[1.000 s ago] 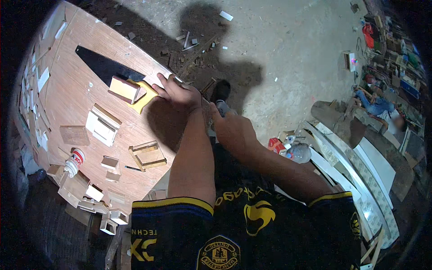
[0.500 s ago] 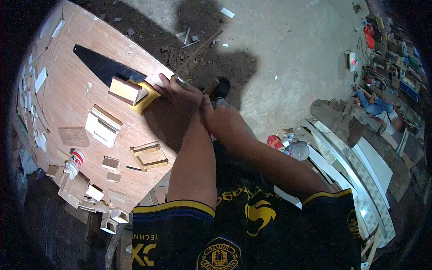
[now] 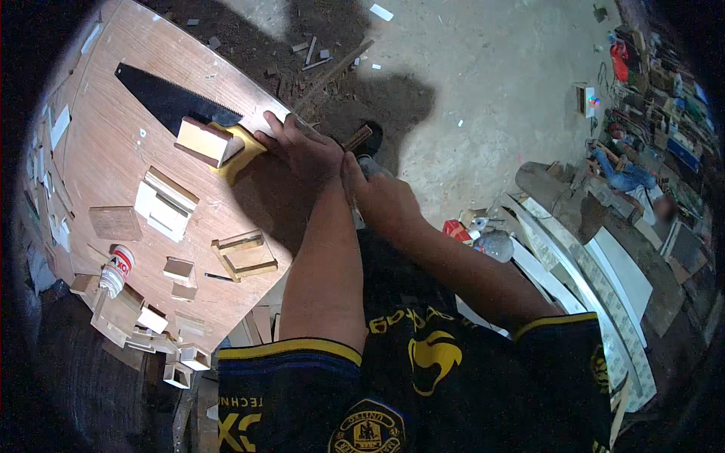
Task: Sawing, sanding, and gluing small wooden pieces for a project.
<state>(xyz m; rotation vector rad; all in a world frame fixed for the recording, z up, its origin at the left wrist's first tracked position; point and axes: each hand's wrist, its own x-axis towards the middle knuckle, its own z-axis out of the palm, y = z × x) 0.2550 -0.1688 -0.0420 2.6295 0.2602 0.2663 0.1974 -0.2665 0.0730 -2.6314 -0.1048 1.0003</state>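
My left hand (image 3: 310, 151) lies over the edge of the pale wooden bench (image 3: 124, 166), fingers spread and partly bent, against a narrow wooden piece (image 3: 356, 137) that sticks out past my knuckles. Right beside it my right hand (image 3: 381, 196) is closed, thumb along the left wrist; what it holds is hidden. A handsaw (image 3: 155, 94) with a yellow handle (image 3: 245, 155) lies just left of my fingers, with a small wooden block (image 3: 198, 142) resting on it.
Small wooden boxes (image 3: 162, 204), a frame (image 3: 245, 255) and a white-red container (image 3: 115, 272) sit on the bench. Debris lies on the floor beyond. At right are long white boards (image 3: 619, 279), a plastic jug (image 3: 495, 245), clutter and a seated person in jeans (image 3: 627, 174).
The view has shifted slightly, so the bench appears higher and further left. My right hand has moved up slightly toward my left wrist, and the narrow wooden piece shows more above my hands.
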